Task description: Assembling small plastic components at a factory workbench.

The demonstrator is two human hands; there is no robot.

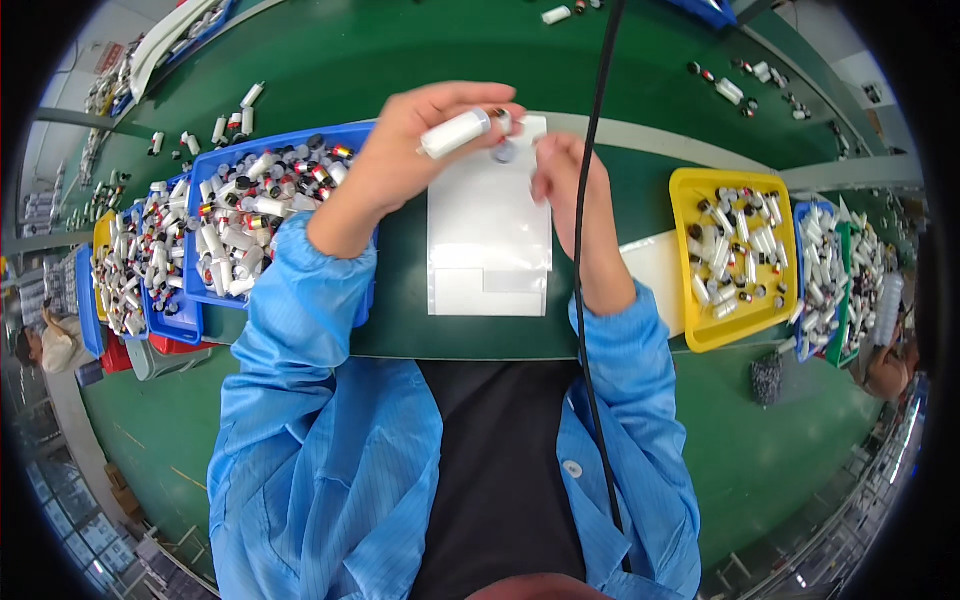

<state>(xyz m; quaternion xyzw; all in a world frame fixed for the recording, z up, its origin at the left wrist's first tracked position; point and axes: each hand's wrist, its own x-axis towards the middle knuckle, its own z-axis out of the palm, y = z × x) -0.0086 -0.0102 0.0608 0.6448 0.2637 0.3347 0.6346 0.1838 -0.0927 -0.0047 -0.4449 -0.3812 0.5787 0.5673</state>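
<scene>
Over a white plastic sheet (488,210) on the green bench, my left hand (395,150) is closed round a small white cylindrical bottle (455,134). The bottle lies tilted across the fingers, its translucent end pointing up and right. Near the fingertips shows a small dark and reddish piece, blurred. Just below them is a small greyish round cap (503,153); whether it rests on the sheet or is held cannot be told. To the right, my right hand (580,180) has its fingers curled toward the thumb, apart from the bottle; what they hold, if anything, is hidden.
A blue tray (200,288) heaped with small bottles stands at left, more trays beyond it. At right is a yellow tray (700,335) with fewer bottles. A black cable (590,150) hangs past my right hand. Loose bottles (730,91) lie across the far bench.
</scene>
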